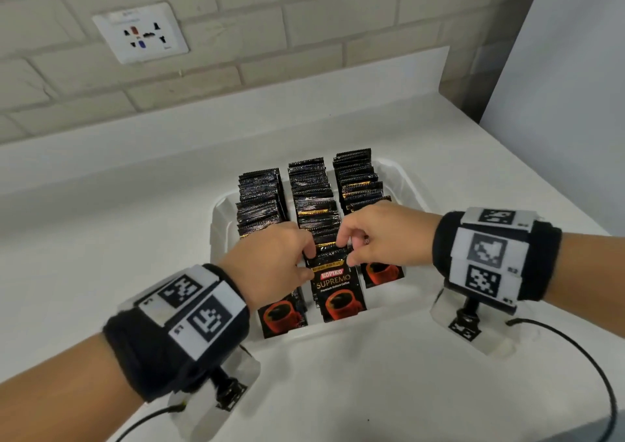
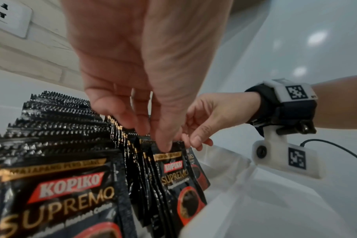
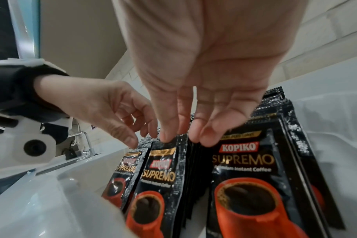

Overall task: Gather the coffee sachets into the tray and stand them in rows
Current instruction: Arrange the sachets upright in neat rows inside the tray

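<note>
Standing upright in the white tray (image 1: 402, 184) on the white counter (image 1: 372, 391): black coffee sachets (image 1: 314, 201), long axis vertical, serrated top edges up, printed faces turned toward the wearer. Running in three rows, side by side, from the near wall away to the far wall; too tightly packed for counting singly. Pinching the top edge of the front sachet (image 1: 336, 289) of the middle row: left hand (image 1: 270, 265) at its left corner, right hand (image 1: 382, 235) at its right corner, fingers curled narrow on both. Showing on the brick wall behind: one socket plate (image 1: 142, 32).
</note>
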